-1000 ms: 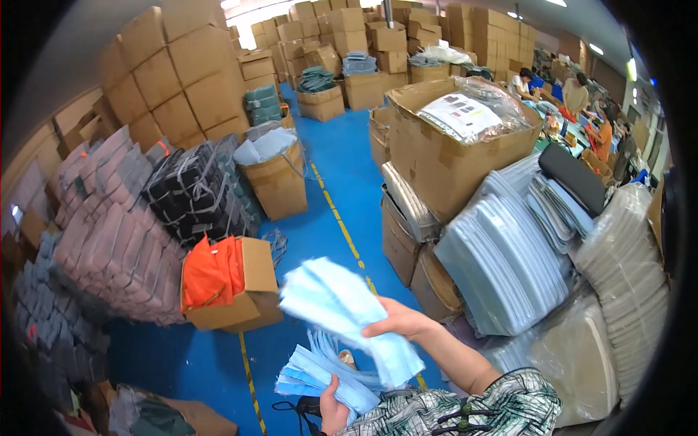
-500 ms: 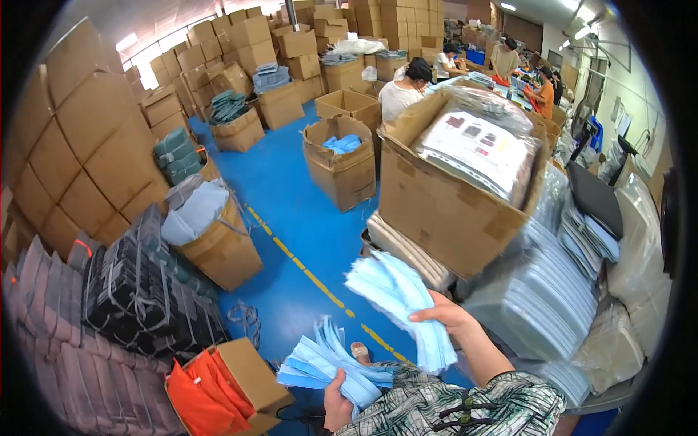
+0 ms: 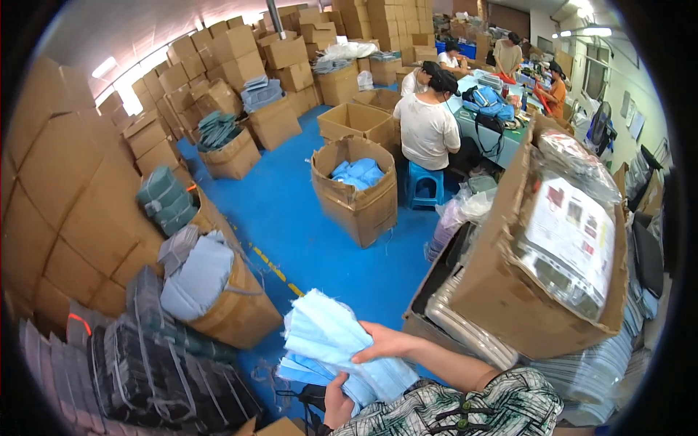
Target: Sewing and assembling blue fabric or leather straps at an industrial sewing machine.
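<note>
Light blue fabric strips [image 3: 342, 336] with frayed edges are gathered in a stack in front of my body. My right hand [image 3: 383, 343] is closed on the upper bundle, thumb lying across its top face. Lower down, my left hand [image 3: 338, 400] grips the second, slightly darker bundle of strips [image 3: 305, 369], its thumb on top. The two bundles overlap, the right one lying over the left one and hiding most of it. The fingers under the fabric are hidden on both hands.
A worn carton [image 3: 356, 200] with blue fabric inside stands ahead on the blue floor. At right, a large carton [image 3: 502, 291] holds plastic-wrapped packs. Dark strapped bundles [image 3: 156, 363] and a carton with grey-blue fabric [image 3: 240, 312] line the left. People sit at a worktable [image 3: 480, 123].
My right hand has brought its bundle left and over the left hand's bundle. The view has shifted forward, so the carton with blue fabric looks nearer and the orange cloth is out of sight.
</note>
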`<action>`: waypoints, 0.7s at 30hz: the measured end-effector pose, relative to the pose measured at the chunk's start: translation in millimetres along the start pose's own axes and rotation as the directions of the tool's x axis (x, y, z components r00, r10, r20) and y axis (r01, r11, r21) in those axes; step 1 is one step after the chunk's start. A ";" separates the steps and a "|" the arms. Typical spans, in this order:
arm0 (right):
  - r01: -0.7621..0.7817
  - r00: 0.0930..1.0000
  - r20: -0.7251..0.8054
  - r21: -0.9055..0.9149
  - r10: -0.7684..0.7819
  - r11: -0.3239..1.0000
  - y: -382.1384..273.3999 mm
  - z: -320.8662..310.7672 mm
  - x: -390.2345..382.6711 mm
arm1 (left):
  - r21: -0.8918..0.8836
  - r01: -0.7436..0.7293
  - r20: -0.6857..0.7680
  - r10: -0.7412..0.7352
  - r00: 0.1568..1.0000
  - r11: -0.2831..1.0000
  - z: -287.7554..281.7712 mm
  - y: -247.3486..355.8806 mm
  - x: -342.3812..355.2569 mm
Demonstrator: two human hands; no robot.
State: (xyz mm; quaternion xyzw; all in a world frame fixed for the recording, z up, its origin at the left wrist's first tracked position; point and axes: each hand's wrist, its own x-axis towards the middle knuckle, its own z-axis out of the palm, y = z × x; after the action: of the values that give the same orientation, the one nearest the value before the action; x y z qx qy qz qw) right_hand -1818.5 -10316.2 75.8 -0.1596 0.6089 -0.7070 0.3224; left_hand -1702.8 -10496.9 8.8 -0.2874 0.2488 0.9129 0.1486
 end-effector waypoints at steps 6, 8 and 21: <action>-0.010 0.986 -0.168 -0.016 0.007 1.000 -16.3 -56.9 123.3 | 0.446 -0.073 0.239 -0.040 0.970 0.892 5.4 110.7 157.8; 0.004 0.972 -0.232 -0.070 -0.020 0.998 -29.1 -82.6 150.4 | 0.301 0.083 0.101 -0.119 0.988 0.950 46.2 134.9 203.7; 0.165 0.856 -0.504 0.472 0.112 0.866 -99.7 -266.6 236.0 | 0.543 0.357 0.176 -0.518 0.837 0.760 235.7 198.2 442.8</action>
State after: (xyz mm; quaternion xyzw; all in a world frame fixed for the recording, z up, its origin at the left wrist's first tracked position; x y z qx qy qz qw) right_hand -2184.3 -10262.6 77.2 0.1157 0.4662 -0.8610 0.1674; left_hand -2241.2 -10477.8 -15.6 -0.1410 0.3686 0.7920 0.4658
